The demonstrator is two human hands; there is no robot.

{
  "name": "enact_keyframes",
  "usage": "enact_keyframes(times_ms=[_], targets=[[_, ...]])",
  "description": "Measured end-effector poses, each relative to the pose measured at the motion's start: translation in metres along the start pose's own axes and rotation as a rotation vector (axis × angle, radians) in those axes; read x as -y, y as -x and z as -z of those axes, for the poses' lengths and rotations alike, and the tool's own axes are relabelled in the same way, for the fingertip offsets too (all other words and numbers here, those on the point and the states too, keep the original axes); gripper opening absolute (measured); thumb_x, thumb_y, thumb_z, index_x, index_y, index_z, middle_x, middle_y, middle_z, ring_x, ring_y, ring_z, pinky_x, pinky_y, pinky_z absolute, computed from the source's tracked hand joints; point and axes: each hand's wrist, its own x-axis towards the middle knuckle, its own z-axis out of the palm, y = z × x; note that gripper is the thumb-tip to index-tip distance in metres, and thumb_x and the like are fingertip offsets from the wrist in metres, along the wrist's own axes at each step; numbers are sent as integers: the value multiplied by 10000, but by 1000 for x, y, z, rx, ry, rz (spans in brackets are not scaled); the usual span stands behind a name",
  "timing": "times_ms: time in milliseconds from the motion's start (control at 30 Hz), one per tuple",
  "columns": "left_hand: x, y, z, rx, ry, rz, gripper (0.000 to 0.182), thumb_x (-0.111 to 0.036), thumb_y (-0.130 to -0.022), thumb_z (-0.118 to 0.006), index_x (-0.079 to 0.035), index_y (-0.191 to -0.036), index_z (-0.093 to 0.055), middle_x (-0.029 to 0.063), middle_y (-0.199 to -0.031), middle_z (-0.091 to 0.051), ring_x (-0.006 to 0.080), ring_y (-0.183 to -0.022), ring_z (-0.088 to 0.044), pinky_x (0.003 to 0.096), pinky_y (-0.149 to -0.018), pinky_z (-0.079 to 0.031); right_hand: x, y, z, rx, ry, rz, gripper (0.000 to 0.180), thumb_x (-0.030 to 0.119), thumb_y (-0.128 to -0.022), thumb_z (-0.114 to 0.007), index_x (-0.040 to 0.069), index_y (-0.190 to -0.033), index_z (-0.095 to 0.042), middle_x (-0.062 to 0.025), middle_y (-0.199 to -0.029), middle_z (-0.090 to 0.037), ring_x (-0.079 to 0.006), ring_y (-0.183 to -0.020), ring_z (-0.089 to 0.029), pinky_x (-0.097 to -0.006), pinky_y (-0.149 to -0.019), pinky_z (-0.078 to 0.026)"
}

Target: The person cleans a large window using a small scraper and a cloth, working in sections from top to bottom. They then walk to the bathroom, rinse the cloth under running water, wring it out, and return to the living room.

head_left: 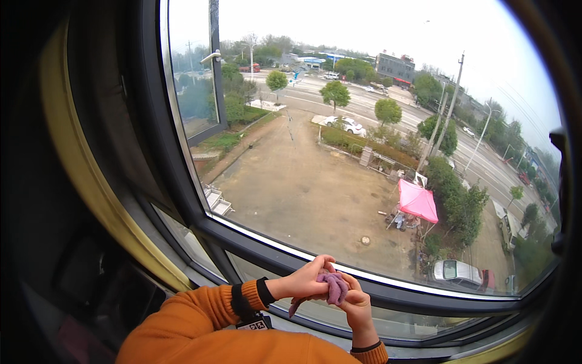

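A bunched purple cloth [335, 287] is held between my two hands, above the lower rail of a dark window frame [273, 261]. My left hand [305, 280] grips it from the left, with fingers curled over its top. From the right, my right hand [357, 302] pinches the cloth's other side. One loose end of the cloth hangs below my left hand. The sleeves are orange, and a black band circles the left one. Parts of the fingers are hidden by the cloth.
At the upper left, a window sash [219, 91] with a white handle [211, 56] stands at an angle. A yellow trim strip [75, 150] curves along the left. Lower glass panes lie beneath the rail. Outside, far below, are a yard, a pink canopy [416, 200], parked cars and a road.
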Motion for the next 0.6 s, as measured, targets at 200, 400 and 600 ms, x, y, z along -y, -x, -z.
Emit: enact_keyframes(times_ms=[200, 400, 600], targets=[[7, -8, -17, -17, 192, 362, 635, -213, -879, -539, 61, -1364, -235, 146, -1198, -452, 181, -1079, -497, 262, -871, -439, -14, 4, 7, -146, -283, -28, 63, -60, -741, -676, -12, -778, -656, -122, -1128, -605, -236, -1048, -577, -373, -935, -454], [-79, 14, 9, -179, -589, -201, 455, -144, -793, -714, -20, -1191, -532, 129, -1099, -547, 243, -1047, -527, 338, -897, -441, -18, 20, 35, -209, -280, -94, 44, -6, -815, -637, -1, -774, -652, -115, -933, -655, -224, -821, -651, -315, -683, -550], [-243, 5, 136, -1132, -1764, -1171, 275, -76, -667, -797, -98, -903, -658, 45, -848, -611, 214, -801, -541, 336, -733, -410, -18, 41, 59, -294, -203, 6, 66, 59, -800, -698, 15, -777, -654, -115, -953, -664, -246, -910, -639, -369, -833, -500]])
